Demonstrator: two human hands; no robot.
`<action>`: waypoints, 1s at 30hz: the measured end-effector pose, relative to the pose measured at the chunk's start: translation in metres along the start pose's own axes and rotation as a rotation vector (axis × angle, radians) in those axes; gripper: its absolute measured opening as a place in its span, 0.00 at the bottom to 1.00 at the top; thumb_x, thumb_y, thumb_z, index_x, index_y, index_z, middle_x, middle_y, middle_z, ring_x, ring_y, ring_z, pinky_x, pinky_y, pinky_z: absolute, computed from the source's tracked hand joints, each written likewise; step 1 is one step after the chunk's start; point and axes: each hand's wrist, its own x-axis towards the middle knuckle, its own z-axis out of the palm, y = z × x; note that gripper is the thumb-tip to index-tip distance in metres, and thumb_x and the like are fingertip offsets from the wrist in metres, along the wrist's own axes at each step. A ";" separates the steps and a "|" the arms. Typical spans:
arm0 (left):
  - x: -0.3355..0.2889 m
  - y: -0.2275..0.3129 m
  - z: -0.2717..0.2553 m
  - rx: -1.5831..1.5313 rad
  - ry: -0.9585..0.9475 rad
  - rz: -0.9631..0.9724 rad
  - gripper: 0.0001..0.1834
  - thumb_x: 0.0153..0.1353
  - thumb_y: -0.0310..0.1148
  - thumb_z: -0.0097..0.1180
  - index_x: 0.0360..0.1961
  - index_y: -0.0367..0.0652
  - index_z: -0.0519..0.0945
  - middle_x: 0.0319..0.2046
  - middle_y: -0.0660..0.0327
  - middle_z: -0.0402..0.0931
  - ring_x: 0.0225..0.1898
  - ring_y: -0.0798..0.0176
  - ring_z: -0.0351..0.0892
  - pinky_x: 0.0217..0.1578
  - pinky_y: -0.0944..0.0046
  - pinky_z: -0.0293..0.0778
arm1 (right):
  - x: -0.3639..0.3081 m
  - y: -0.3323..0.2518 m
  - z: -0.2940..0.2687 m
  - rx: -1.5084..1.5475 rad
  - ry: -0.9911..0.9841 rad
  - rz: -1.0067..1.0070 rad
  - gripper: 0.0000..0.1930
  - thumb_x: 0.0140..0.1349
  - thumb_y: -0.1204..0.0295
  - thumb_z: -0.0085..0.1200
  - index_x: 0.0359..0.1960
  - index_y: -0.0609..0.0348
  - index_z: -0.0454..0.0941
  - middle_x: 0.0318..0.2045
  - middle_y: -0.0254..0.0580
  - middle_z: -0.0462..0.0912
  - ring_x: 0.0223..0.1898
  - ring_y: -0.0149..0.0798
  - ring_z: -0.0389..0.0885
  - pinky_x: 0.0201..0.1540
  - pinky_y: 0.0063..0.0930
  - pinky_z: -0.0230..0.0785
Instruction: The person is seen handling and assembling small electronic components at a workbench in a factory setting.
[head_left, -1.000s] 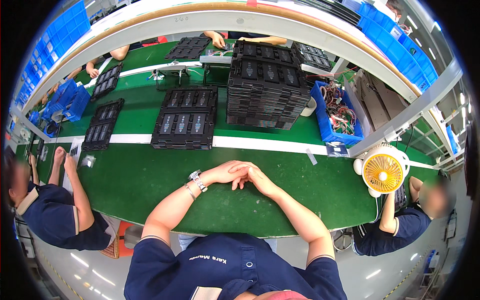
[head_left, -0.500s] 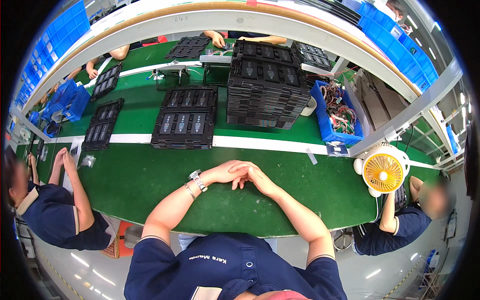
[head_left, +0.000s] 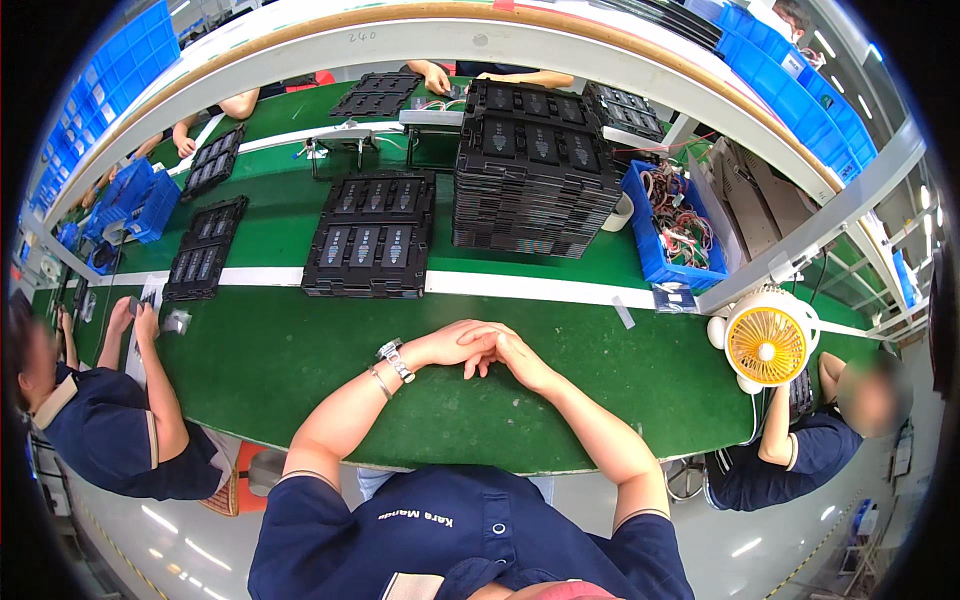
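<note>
My left hand and my right hand are clasped together above the green tabletop. Their fingers overlap and fold over each other, and no object shows in them. A silver watch and a bracelet are on my left wrist. Beyond my hands, across a white strip, lies a low stack of black trays holding flat dark pieces. To its right rises a tall stack of similar black trays.
A blue bin of wires stands at right, behind a yellow-and-white fan. A shelf beam crosses overhead. Co-workers sit at both sides, the left one with hands over the table. More trays lie at left.
My hands have stayed clasped in place. The left co-worker's hands have shifted slightly, and a small dark piece now shows between them.
</note>
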 end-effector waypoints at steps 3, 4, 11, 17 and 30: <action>0.000 -0.011 -0.002 -0.027 0.007 0.010 0.24 0.77 0.46 0.40 0.64 0.44 0.73 0.32 0.60 0.82 0.25 0.71 0.82 0.29 0.72 0.79 | 0.002 -0.002 0.004 0.000 0.011 0.000 0.35 0.72 0.38 0.39 0.55 0.62 0.75 0.54 0.42 0.76 0.38 0.37 0.84 0.37 0.26 0.73; 0.000 -0.009 -0.002 -0.028 0.004 0.011 0.24 0.77 0.46 0.40 0.64 0.44 0.73 0.32 0.60 0.82 0.25 0.71 0.82 0.29 0.72 0.79 | 0.001 -0.001 0.003 0.000 0.013 0.000 0.35 0.72 0.38 0.39 0.55 0.62 0.75 0.54 0.42 0.76 0.38 0.37 0.84 0.37 0.26 0.73; 0.000 -0.004 -0.001 -0.014 0.005 0.002 0.25 0.77 0.48 0.38 0.66 0.46 0.72 0.31 0.58 0.82 0.25 0.70 0.82 0.29 0.71 0.78 | 0.001 0.000 0.001 0.000 0.007 -0.003 0.35 0.72 0.38 0.38 0.55 0.62 0.75 0.54 0.42 0.76 0.38 0.37 0.84 0.38 0.26 0.73; 0.000 -0.008 -0.001 -0.044 0.004 0.010 0.24 0.77 0.47 0.40 0.65 0.46 0.72 0.30 0.59 0.82 0.26 0.70 0.82 0.29 0.71 0.78 | 0.000 0.002 0.001 0.009 0.008 -0.007 0.35 0.73 0.39 0.38 0.55 0.62 0.75 0.54 0.42 0.76 0.38 0.37 0.84 0.38 0.26 0.73; 0.001 -0.003 -0.001 -0.052 -0.001 -0.001 0.26 0.76 0.50 0.42 0.63 0.43 0.73 0.31 0.60 0.81 0.27 0.70 0.83 0.29 0.71 0.79 | -0.001 0.000 0.001 0.000 0.023 0.002 0.35 0.72 0.38 0.37 0.54 0.62 0.76 0.52 0.42 0.77 0.38 0.36 0.84 0.38 0.25 0.73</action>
